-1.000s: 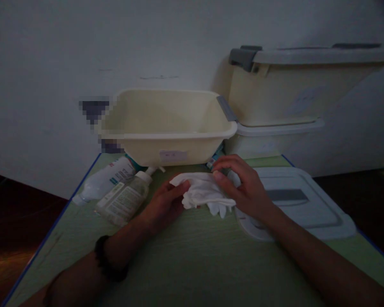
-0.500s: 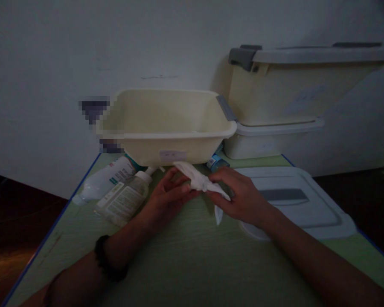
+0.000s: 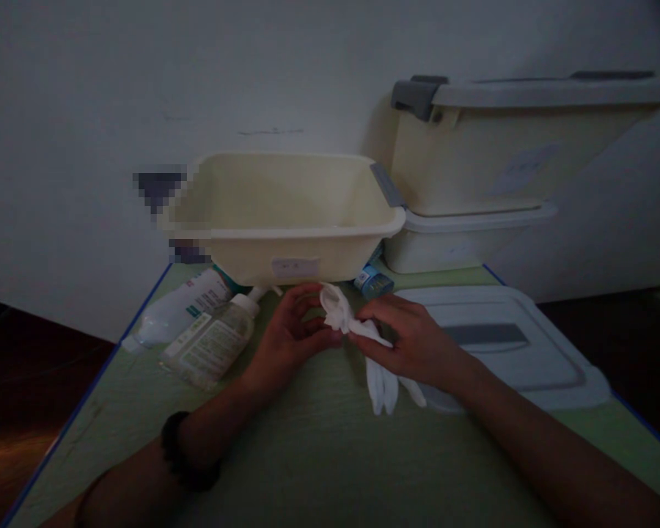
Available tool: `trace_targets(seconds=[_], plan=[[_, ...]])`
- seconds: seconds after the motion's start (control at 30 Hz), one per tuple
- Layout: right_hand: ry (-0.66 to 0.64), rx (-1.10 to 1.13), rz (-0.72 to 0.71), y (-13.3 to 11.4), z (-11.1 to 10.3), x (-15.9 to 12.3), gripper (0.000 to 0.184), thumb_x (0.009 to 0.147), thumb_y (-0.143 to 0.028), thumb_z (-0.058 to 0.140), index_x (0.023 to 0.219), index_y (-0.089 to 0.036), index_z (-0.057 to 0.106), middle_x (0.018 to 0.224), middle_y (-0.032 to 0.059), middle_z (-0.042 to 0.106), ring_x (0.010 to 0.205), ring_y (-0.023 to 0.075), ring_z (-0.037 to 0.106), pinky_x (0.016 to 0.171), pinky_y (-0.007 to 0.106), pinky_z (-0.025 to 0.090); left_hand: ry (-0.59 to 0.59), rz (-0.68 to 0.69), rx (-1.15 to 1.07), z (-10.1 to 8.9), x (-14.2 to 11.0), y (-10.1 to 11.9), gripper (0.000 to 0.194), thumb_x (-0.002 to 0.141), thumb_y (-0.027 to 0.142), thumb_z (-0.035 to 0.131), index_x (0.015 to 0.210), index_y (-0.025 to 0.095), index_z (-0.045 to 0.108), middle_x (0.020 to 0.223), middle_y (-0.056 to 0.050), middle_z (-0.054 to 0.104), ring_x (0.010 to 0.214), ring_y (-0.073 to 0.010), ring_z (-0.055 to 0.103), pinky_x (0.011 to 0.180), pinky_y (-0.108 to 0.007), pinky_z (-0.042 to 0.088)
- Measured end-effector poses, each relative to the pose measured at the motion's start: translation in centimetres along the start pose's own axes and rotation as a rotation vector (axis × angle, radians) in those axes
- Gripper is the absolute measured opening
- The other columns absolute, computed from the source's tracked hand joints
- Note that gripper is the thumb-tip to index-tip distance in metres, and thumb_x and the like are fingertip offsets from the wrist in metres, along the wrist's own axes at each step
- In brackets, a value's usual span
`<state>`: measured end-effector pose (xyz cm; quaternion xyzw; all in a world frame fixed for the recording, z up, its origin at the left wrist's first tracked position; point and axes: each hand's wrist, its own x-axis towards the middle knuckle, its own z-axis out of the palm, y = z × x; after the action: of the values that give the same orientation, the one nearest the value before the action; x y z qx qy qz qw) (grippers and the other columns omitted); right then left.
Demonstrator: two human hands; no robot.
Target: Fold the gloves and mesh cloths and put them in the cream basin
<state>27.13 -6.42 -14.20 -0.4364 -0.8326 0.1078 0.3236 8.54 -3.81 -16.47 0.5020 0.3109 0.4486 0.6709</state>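
Note:
Between my two hands is a white glove (image 3: 382,385), its fingers dangling below my right hand and its cuff bunched up toward my left. My left hand (image 3: 297,330) pinches the cuff end with fingertips and thumb. My right hand (image 3: 412,334) grips the middle of the glove between thumb and fingers. Just behind them stands a cream plastic bin (image 3: 242,260) without a lid, a paper label on its front. Left of my left hand lies a clear pump bottle (image 3: 212,341) on its side, and beside it a white bottle (image 3: 179,308).
A grey-white lid (image 3: 550,367) lies flat on the green table (image 3: 308,469), right of my right hand. Two lidded cream bins (image 3: 473,161) are stacked at the back right against the wall. A blue container (image 3: 374,282) lies by the open bin's right corner.
The glove has unfolded, and several of its fingers now hang down below my right hand. Its cuff has opened into a loop near my left fingers. My hands have barely shifted.

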Motion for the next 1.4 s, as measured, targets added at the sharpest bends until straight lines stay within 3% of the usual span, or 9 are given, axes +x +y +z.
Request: trace_targets(seconds=[0.17, 0.4, 0.57, 0.7, 0.83, 0.97, 1.17, 1.4], plan=[[0.009, -0.022, 0.029, 0.0, 0.0, 0.1, 0.005, 0.079, -0.024, 0.057, 0.077, -0.019, 0.056, 0.058, -0.0028, 0.052, 0.055, 0.0117, 0.049, 0.054, 0.024, 0.035, 0.138, 0.216, 0.281, 0.1, -0.5, -0.4, 0.051, 0.063, 0.011, 0.077, 0.098, 0.025, 0.042, 0.093, 0.002, 0.051, 0.073, -0.0103, 0.054, 0.063, -0.022, 0.046], [-0.025, -0.028, 0.066, -0.1, 0.0, 0.1, 0.004, 0.078, -0.021, 0.055, 0.077, -0.018, 0.057, 0.057, -0.0022, 0.052, 0.055, 0.0118, 0.048, 0.054, 0.024, 0.035, 0.078, 0.4, 0.446, 0.1, -1.2, -0.6, 0.028, 0.068, 0.008, 0.071, 0.085, 0.022, 0.054, 0.087, 0.001, 0.047, 0.068, -0.0112, 0.047, 0.062, -0.025, 0.041], [-0.038, -0.054, 0.034, -0.1, 0.2, 0.1, 0.004, 0.078, -0.021, 0.056, 0.077, -0.018, 0.058, 0.056, -0.0023, 0.052, 0.055, 0.0124, 0.049, 0.055, 0.025, 0.035, 0.03, 0.489, 0.588, 0.3, -1.2, 0.0, 0.016, 0.074, 0.007, 0.065, 0.079, 0.021, 0.057, 0.085, -0.001, 0.049, 0.074, -0.0134, 0.05, 0.068, -0.027, 0.042], [-0.075, -0.069, -0.013, 0.2, 0.3, -0.2, 0.005, 0.08, -0.021, 0.056, 0.078, -0.017, 0.059, 0.06, -0.0006, 0.056, 0.057, 0.0132, 0.051, 0.055, 0.025, 0.037, -0.05, 0.354, 0.547, 0.4, -1.1, 0.0, 0.015, 0.078, 0.013, 0.064, 0.09, 0.019, 0.058, 0.096, -0.005, 0.055, 0.089, -0.0169, 0.056, 0.08, -0.031, 0.047], [-0.101, -0.002, -0.044, 0.5, 0.5, -0.5, 0.013, 0.084, -0.02, 0.055, 0.095, -0.016, 0.058, 0.081, 0.0036, 0.066, 0.071, 0.0144, 0.059, 0.065, 0.025, 0.043, -0.054, 0.217, 0.425, 0.3, -0.9, -0.3, 0.017, 0.077, 0.017, 0.065, 0.091, 0.018, 0.055, 0.096, -0.005, 0.06, 0.091, -0.0167, 0.06, 0.087, -0.033, 0.048], [-0.139, 0.031, -0.029, 0.5, 0.5, -0.5, 0.017, 0.085, -0.019, 0.054, 0.102, -0.016, 0.056, 0.094, 0.006, 0.067, 0.083, 0.0156, 0.062, 0.072, 0.025, 0.046, -0.025, 0.155, 0.391, 0.1, -0.7, -0.5, 0.013, 0.079, 0.019, 0.063, 0.089, 0.017, 0.056, 0.092, -0.004, 0.063, 0.087, -0.0147, 0.062, 0.086, -0.031, 0.049], [-0.192, 0.017, 0.029, 0.3, 0.4, -0.3, 0.021, 0.086, -0.019, 0.052, 0.106, -0.015, 0.052, 0.093, 0.0069, 0.065, 0.078, 0.0176, 0.062, 0.069, 0.029, 0.047, -0.006, 0.143, 0.393, -0.1, -0.5, -0.5, 0.005, 0.081, 0.02, 0.061, 0.084, 0.017, 0.058, 0.094, -0.005, 0.065, 0.088, -0.0148, 0.061, 0.085, -0.03, 0.049], [0.04, -0.047, 0.005, 0.6, -0.3, 0.0, 0.02, 0.076, -0.007, 0.054, 0.091, -0.018, 0.048, 0.098, 0.0089, 0.051, 0.092, 0.0208, 0.053, 0.08, 0.034, 0.045, 0.053, 0.171, 0.27, 0.3, -0.6, -0.1, 0.011, 0.084, 0.024, 0.058, 0.08, 0.016, 0.052, 0.095, -0.005, 0.062, 0.076, -0.0113, 0.06, 0.07, -0.025, 0.053]])
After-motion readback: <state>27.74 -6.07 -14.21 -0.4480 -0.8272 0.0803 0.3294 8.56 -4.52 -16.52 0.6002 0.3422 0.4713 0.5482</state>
